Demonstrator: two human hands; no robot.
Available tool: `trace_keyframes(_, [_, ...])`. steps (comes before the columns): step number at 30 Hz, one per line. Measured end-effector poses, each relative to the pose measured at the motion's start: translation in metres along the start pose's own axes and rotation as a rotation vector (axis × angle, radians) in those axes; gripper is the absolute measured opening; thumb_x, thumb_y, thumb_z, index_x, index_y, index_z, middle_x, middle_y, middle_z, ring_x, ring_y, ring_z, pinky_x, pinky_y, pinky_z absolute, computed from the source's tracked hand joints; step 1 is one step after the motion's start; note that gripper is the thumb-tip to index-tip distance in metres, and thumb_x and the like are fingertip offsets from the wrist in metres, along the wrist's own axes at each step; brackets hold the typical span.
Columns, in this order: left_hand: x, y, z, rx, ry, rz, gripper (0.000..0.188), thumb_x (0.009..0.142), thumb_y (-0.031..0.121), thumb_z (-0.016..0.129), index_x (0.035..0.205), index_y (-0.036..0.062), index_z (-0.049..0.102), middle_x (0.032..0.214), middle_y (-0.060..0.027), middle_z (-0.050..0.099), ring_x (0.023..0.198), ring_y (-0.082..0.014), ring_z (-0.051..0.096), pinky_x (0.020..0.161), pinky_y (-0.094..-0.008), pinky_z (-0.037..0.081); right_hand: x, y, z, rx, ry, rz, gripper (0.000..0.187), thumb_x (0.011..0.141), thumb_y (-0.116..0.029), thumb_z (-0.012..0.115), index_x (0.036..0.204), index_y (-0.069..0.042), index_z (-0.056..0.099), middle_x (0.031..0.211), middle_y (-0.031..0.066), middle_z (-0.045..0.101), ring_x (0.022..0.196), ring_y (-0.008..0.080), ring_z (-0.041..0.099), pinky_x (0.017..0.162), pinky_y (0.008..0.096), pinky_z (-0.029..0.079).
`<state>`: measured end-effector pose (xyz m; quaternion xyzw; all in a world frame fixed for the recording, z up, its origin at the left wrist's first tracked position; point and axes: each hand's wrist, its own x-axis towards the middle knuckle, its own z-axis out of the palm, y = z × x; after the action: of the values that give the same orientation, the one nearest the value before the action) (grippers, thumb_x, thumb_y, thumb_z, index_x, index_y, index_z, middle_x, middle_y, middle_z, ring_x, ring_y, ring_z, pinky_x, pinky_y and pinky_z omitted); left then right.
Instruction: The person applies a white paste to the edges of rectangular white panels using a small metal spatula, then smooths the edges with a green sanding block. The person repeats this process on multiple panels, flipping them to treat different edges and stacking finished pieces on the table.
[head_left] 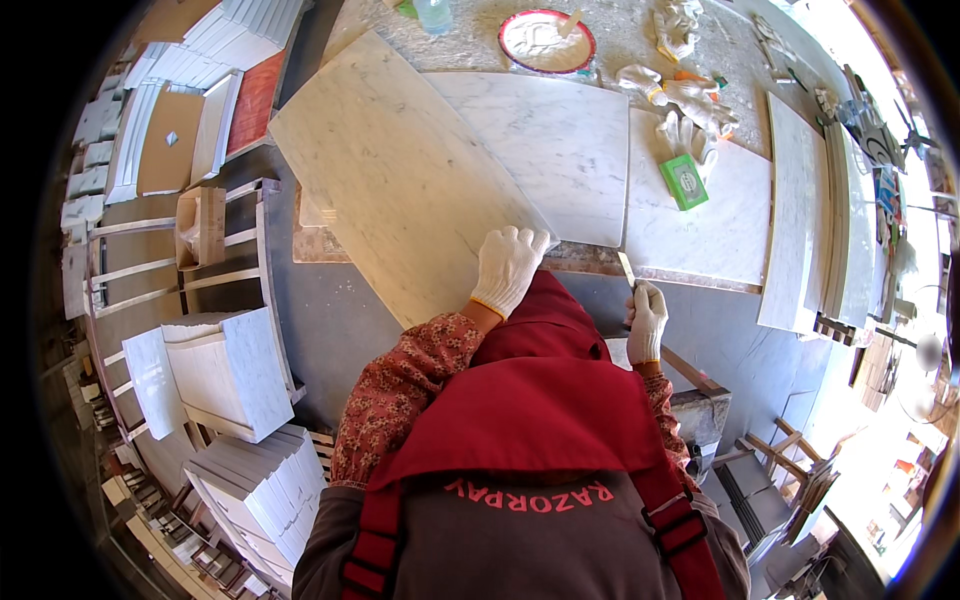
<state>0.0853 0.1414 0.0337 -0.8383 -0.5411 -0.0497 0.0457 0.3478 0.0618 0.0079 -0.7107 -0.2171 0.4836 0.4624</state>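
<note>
A large grey-veined marble slab (400, 165) lies slantwise across the table, its upper side over another white marble slab (560, 150). My left hand (508, 268), in a white knit glove, is closed on the slanted slab's near right corner; the fingertips are partly hidden. Off the table's near edge, my gloved right hand (648, 318) grips a small scraper with a flat pale blade (627, 267) pointing up. A third marble slab (700, 225) lies to the right, with a green box (684, 182) on it.
A red-rimmed basin of white paste (546, 42) stands at the back, near loose white gloves (700, 105). Slabs lean at the right (795, 220). Left of me are a metal rack (265, 270), a cardboard box (200, 228) and stacked tiles (255, 490).
</note>
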Motion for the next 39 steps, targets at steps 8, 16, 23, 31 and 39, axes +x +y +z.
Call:
trace_keyframes(8, [0.004,-0.015,-0.012,-0.451,0.028,-0.124,0.037,0.082,0.018,0.074,0.118,0.0145,0.071,0.095,-0.0018,0.073,0.086,-0.0245,0.068,0.073,-0.0372,0.053,-0.003,-0.008,-0.002,-0.014,0.000,0.013,0.025,0.105,-0.028,0.057,0.108,-0.004,0.064,0.076,-0.0026,0.055,0.057,0.0032,0.042,0.051,0.0204,0.035])
trace_keyframes(16, [0.069,-0.053,-0.036,-1.482,-0.063,-0.789,0.050,0.084,0.020,0.079,0.130,0.0061,0.066,0.103,-0.0008,0.070,0.083,-0.0092,0.064,0.073,-0.0253,0.052,0.001,-0.008,-0.015,0.056,0.022,0.047,0.022,0.104,-0.025,0.057,0.107,-0.004,0.064,0.074,-0.0021,0.057,0.056,0.0021,0.043,0.049,0.0193,0.037])
trace_keyframes(23, [0.183,-0.104,0.012,-1.793,0.511,-0.750,0.035,0.085,0.018,0.080,0.116,0.0068,0.066,0.100,-0.0015,0.067,0.088,-0.0081,0.063,0.075,-0.0266,0.051,0.003,-0.029,-0.028,0.045,-0.071,0.026,0.034,0.104,-0.021,0.057,0.129,0.002,0.060,0.080,0.0006,0.061,0.059,0.0034,0.046,0.052,0.0200,0.040])
trace_keyframes(31, [0.325,-0.140,0.068,-1.136,0.536,-0.874,0.031,0.084,0.038,0.076,0.094,0.0101,0.069,0.092,-0.0114,0.070,0.083,-0.0249,0.066,0.075,-0.0407,0.053,0.024,-0.036,-0.042,-0.142,-0.151,-0.044,0.014,0.097,-0.011,0.062,0.099,0.003,0.066,0.075,0.0083,0.069,0.056,0.0084,0.055,0.049,0.0238,0.044])
trace_keyframes(39, [0.273,-0.145,0.094,-0.634,0.638,-0.943,0.073,0.091,0.033,0.065,0.154,0.0075,0.038,0.152,-0.0212,0.045,0.140,-0.0432,0.041,0.116,-0.0483,0.034,0.098,-0.084,0.008,-0.324,-0.451,-0.159,0.039,0.099,-0.029,0.065,0.124,0.001,0.062,0.098,0.0077,0.069,0.083,0.0198,0.062,0.075,0.0332,0.053])
